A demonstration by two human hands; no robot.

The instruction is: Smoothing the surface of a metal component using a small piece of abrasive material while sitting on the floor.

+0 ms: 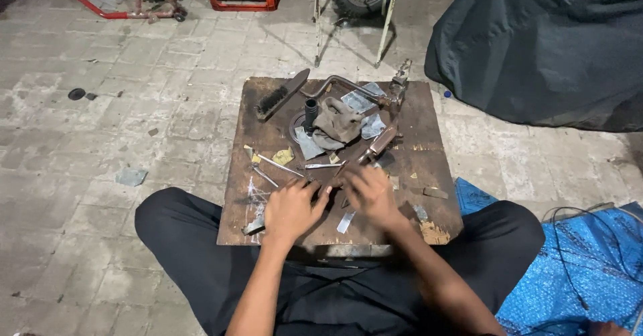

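- The wooden board (268,225) lies across the seated person's lap, worn and stiff.
- At its near middle, the left hand (289,209) and right hand (370,192) meet, fingers curled over a small dark metal part (333,183); the grip itself cannot be made out.
- The part looks rigid, light, likely greasy, and best pinched at its ends.
- Metal rods (278,166) lie just beyond the left hand.

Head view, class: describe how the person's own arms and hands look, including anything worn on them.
Both forearms are bare, with no sleeves in view. The left hand and right hand wear no gloves; no watch or ring can be seen, though the hands are blurred.
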